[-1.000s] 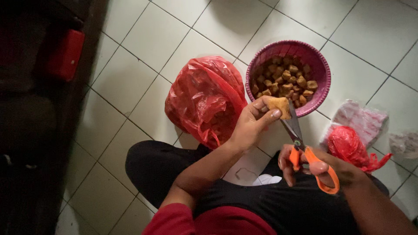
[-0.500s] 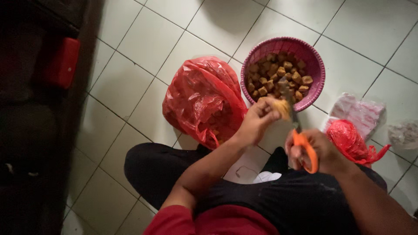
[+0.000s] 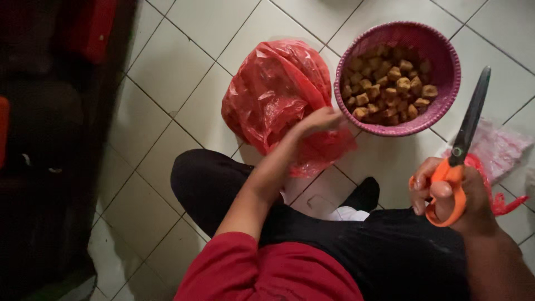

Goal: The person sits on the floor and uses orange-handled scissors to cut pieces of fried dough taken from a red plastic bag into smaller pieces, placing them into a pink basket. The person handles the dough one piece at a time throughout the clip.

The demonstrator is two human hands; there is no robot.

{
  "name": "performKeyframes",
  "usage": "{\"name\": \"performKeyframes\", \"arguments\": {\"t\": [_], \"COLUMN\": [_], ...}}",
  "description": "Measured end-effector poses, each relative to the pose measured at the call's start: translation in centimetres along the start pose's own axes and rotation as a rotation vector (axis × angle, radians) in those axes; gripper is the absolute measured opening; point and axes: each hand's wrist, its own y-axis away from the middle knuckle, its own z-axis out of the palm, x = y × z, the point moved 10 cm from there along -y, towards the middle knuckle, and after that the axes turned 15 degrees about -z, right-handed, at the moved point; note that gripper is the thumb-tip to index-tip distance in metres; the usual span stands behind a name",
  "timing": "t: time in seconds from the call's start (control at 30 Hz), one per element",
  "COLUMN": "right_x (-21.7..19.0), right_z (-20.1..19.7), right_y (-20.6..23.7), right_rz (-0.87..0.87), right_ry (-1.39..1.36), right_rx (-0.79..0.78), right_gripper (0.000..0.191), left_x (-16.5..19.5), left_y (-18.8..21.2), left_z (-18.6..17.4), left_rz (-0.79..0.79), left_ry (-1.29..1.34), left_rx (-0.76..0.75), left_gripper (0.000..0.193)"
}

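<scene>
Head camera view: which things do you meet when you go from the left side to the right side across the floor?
Red plastic bag → left hand at the bag's edge → purple basket of brown cubes → scissors with orange handles in the right hand.

I noted that my left hand (image 3: 320,121) hid part of the red plastic bag (image 3: 278,95) beside the pink basket (image 3: 440,53); the bag's contents could not be determined. Right of the basket, my right hand (image 3: 460,200) covered a smaller red bag (image 3: 504,203). The crumpled wrapper (image 3: 501,147) there was cut off at the frame's edge.
</scene>
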Motion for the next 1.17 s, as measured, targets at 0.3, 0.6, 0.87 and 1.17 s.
{"name": "performKeyframes", "arguments": {"t": [0.3, 0.6, 0.87, 1.17], "right_x": [2.6, 3.1, 3.1, 2.6], "right_z": [0.1, 1.8, 2.0, 1.3], "right_y": [-1.5, -3.1, -2.6, -1.4], "right_rz": [0.165, 0.227, 0.234, 0.227], "right_ry": [-0.1, -0.048, -0.195, -0.152], "right_rx": [-0.038, -0.081, -0.069, -0.07], "right_gripper": [0.052, 0.046, 0.042, 0.042], "left_x": [-14.8, -14.1, -11.8, -15.1], "left_y": [2.3, 3.6, 3.8, 7.9], "left_z": [-6.4, -4.1, -4.3, -8.0], "left_rz": [-0.382, -0.314, -0.06, -0.168], "left_ry": [-0.68, -0.67, -0.952, -0.275], "left_rx": [0.231, 0.363, 0.755, 0.658], "left_gripper": [0.044, 0.036, 0.038, 0.053]}}
